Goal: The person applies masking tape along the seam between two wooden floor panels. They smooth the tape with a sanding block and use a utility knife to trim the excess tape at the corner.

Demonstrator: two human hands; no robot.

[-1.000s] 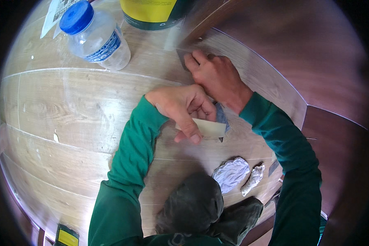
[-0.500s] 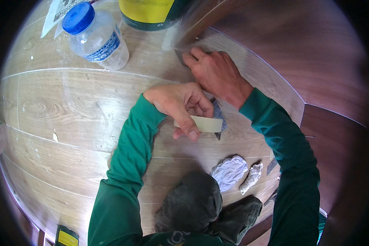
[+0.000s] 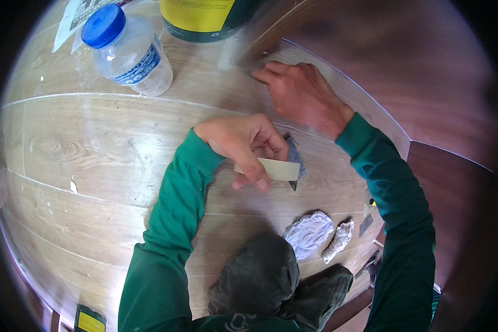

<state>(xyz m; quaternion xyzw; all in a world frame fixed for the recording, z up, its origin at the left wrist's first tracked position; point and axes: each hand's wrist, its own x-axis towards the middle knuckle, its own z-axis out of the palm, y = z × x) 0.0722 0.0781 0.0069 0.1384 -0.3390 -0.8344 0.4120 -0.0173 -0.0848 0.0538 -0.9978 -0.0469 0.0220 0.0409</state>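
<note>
A pale cream flat strip (image 3: 282, 170) is pinched between the thumb and fingers of my left hand (image 3: 248, 146), low over the wood-look floor. Beneath the strip lies a dark grey torn piece (image 3: 294, 155), possibly sandpaper. My right hand (image 3: 299, 94) is farther off, beside the foot of a brown wooden panel (image 3: 276, 27). Its fingers are curled and bunched together near the floor. Whatever they hold, if anything, is hidden.
Far left stands a clear plastic jar (image 3: 133, 58) with a blue lid, beside a dark green and yellow bucket (image 3: 199, 22). A white cloth (image 3: 309, 235) and a crumpled white scrap (image 3: 338, 241) lie near my knees. Brown panels (image 3: 415, 94) rise along the right.
My right hand has shifted slightly right, drawing away from the panel's foot. My left hand stays nearly in place with the strip.
</note>
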